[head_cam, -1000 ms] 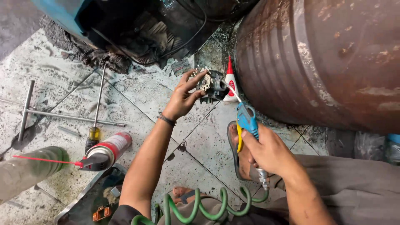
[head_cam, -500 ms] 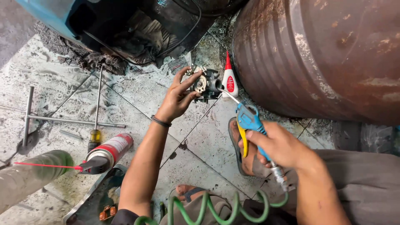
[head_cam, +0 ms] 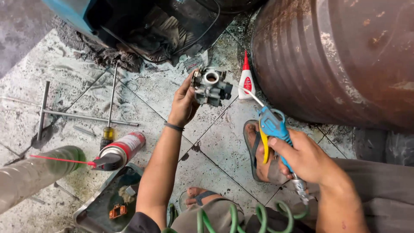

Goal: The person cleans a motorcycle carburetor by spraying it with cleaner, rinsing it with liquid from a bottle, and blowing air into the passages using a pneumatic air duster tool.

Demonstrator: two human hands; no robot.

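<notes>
Head view: at upper centre of the frame your left hand (head_cam: 183,105) is closed around a small metal carburetor (head_cam: 211,87), held above the tiled floor (head_cam: 215,142). Your right hand (head_cam: 302,157) grips a blue air blow gun (head_cam: 271,125), nozzle aimed at it. The carburetor looks rigid, dense, probably oily; hold its body, not the protruding fittings. At lower left, a dark tray (head_cam: 86,213) holds small parts.
</notes>
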